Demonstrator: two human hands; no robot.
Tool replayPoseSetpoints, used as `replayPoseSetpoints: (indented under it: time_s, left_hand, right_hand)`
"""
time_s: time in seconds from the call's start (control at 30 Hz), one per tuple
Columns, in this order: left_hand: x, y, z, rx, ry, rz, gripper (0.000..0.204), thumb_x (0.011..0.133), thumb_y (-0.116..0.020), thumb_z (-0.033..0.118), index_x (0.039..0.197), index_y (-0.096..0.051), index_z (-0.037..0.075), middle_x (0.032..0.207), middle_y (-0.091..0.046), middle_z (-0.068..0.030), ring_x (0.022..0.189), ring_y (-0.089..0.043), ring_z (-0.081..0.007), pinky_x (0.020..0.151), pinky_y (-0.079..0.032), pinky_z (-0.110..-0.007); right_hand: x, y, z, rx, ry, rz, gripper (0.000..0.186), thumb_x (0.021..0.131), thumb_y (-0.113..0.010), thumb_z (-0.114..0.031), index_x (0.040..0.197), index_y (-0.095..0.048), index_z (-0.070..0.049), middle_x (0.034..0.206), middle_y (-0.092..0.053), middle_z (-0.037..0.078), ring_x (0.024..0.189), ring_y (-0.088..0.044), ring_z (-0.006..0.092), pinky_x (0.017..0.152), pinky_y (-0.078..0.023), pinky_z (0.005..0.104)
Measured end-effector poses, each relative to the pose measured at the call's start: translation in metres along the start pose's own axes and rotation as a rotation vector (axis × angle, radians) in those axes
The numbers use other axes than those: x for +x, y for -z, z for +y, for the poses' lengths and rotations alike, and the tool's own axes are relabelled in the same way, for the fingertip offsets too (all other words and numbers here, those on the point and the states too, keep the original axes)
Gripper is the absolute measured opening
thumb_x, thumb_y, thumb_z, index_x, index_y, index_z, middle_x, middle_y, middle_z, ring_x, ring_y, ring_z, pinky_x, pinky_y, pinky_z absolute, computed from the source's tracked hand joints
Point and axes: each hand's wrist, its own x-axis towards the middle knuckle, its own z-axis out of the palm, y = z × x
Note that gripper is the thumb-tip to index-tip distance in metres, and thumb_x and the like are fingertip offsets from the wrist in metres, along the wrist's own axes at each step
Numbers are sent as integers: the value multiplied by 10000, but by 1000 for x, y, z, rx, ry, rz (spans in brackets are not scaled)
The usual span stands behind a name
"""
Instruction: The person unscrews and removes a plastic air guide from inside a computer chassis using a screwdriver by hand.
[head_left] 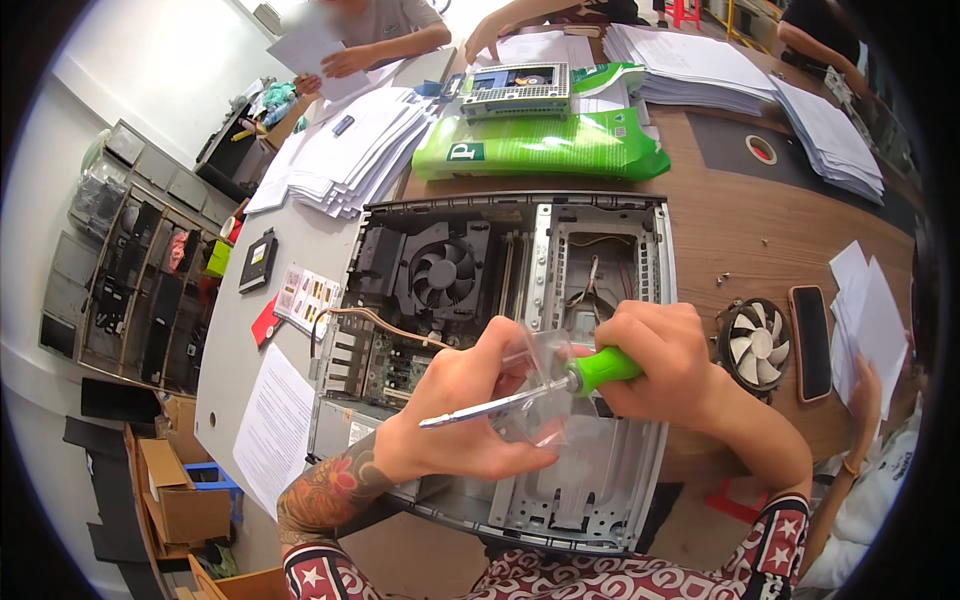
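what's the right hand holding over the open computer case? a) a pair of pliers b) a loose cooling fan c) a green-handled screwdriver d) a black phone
c: the right hand grips the green handle of a screwdriver whose metal shaft points left across the left hand, above the open computer case; the loose fan and the black phone lie untouched on the table to the right.

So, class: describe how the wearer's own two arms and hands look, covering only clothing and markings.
Both hands are bare: no gloves, rings or watch show on the left hand or right hand. The left forearm carries a large colourful tattoo in red, orange and dark tones. Short sleeves end near the elbows, dark red with white stars and ring patterns.
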Motion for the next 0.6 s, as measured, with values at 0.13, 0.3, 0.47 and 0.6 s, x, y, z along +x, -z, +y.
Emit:
replayPoseSetpoints:
  time_s: [0.13,0.3,0.47,0.6]
  left_hand:
    - [0,-4,-2,15,-76,51,566,607,-817,215,1004,-463,24,659,-538,-59,528,-537,-140,496,-447,-262]
    - [-2,-4,-3,24,-106,101,617,602,-835,290,1029,-478,23,701,-571,-77,521,-569,-192,483,-461,-292]
    - [0,5,4,175,-216,177,653,601,-829,415,1010,-507,20,733,-594,-95,543,-599,-240,472,-465,-314]
    - [-2,9,1,183,-195,174,633,609,-816,438,977,-514,20,712,-582,-94,516,-581,-224,464,-459,-305]
  right_hand:
    - [1,-2,0,27,-10,-21,265,710,-773,-140,691,-519,-66,541,-458,33,419,-484,209,377,-353,333]
    - [0,0,0,139,-80,-99,235,692,-761,-111,708,-531,-66,565,-520,55,437,-519,250,398,-391,340]
    - [0,-3,0,145,-128,-132,223,668,-758,-88,732,-545,-65,601,-538,72,478,-538,267,427,-408,344]
    - [3,-3,-3,102,-122,-159,226,666,-759,-73,749,-549,-61,629,-534,88,501,-533,270,446,-403,349]
